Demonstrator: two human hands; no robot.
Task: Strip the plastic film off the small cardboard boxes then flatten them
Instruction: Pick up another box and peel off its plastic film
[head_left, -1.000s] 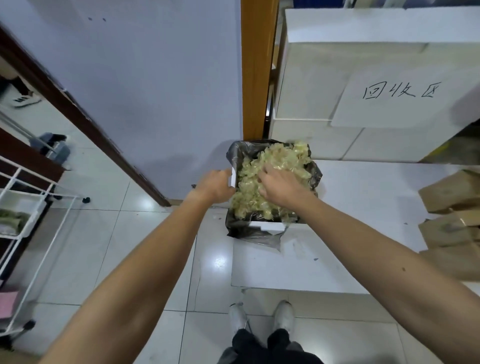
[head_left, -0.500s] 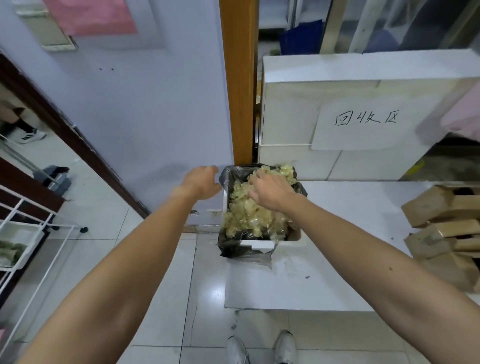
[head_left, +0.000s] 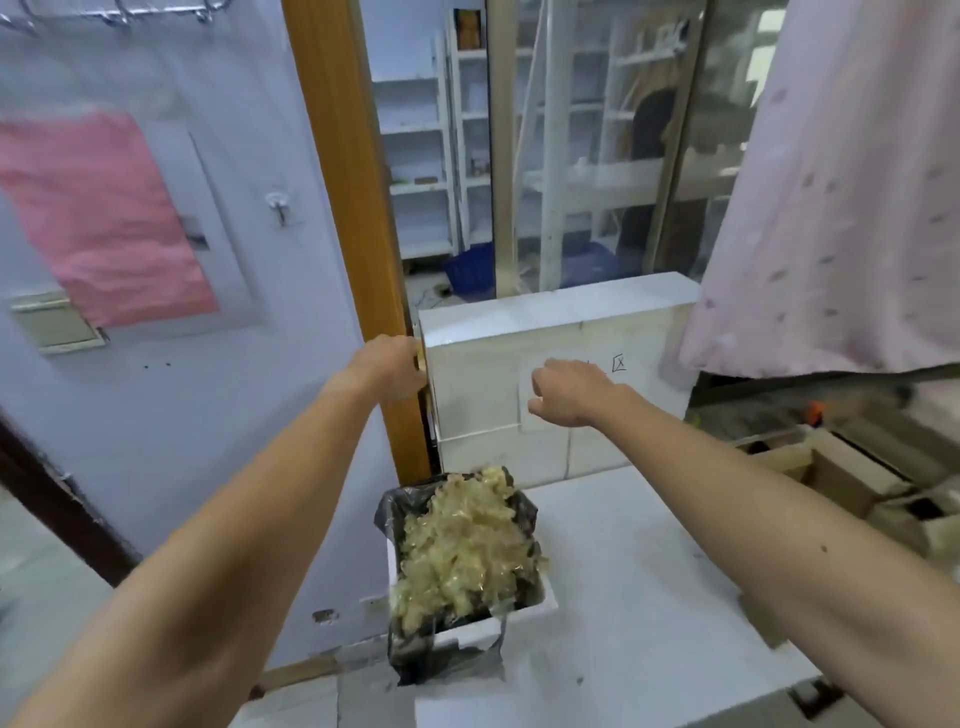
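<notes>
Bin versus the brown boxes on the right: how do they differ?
The bin is white, bag-lined and heaped with crumpled yellowish film; the cardboard boxes are brown and look empty. The bin stands at the table's left edge, the boxes at its right. Both are open-topped.

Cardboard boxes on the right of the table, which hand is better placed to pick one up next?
Right, probably. The right hand hangs empty, on the same side as the cardboard boxes. The left hand is over by the wooden door frame, farther from them, and would have to cross over.
</notes>
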